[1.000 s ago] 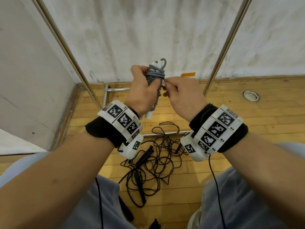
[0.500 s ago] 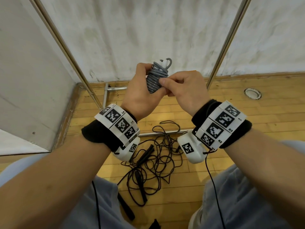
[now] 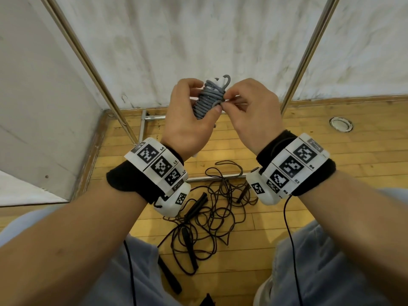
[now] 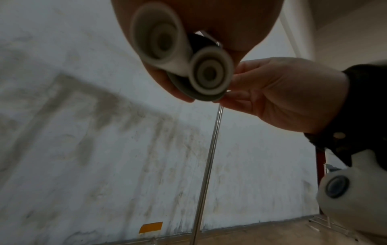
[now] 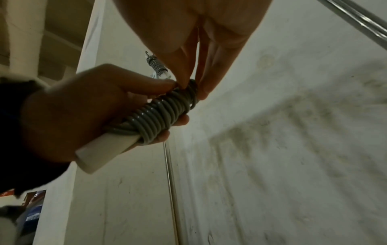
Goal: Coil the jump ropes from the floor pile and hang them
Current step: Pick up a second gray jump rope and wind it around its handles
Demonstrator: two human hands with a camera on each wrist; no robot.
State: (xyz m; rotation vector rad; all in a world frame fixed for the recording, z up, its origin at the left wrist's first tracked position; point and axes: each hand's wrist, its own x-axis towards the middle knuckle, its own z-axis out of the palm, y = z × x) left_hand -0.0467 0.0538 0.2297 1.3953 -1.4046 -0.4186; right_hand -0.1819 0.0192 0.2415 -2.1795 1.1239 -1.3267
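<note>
1. I see my left hand point(image 3: 189, 120) wrapped around the grey plastic jump rope wound tightly over its two white handles point(image 3: 208, 100), with the bundle held up in front of the stained white wall point(image 3: 220, 40).
2. My right hand point(image 3: 251, 111) pinches a strand at the upper end of the grey coil between thumb and fingertips point(image 5: 201, 92), right against the left thumb.
3. From the left wrist view the round white handle ends point(image 4: 211, 74) point at the camera and block most of the palm; they are blurred.
4. The right wrist view shows one white handle end point(image 5: 104, 149) sticking out below the left fist, with the glossy grey turns stacked beside it.
5. Two slanted metal rack poles point(image 3: 92, 67) frame my hands, one on each side, well behind them.
6. On the wooden plank floor point(image 3: 331, 164), below my wrists, lies a loose tangle of black jump ropes with black handles point(image 3: 212, 213), partly draped over the rack's metal base bar point(image 3: 216, 178).
7. Higher up, a second coiled grey rope point(image 5: 156, 64) appears in the right wrist view; I cannot tell what it hangs from.
8. A round metal floor fitting point(image 3: 341, 124) sits to the right, near the wall.
</note>
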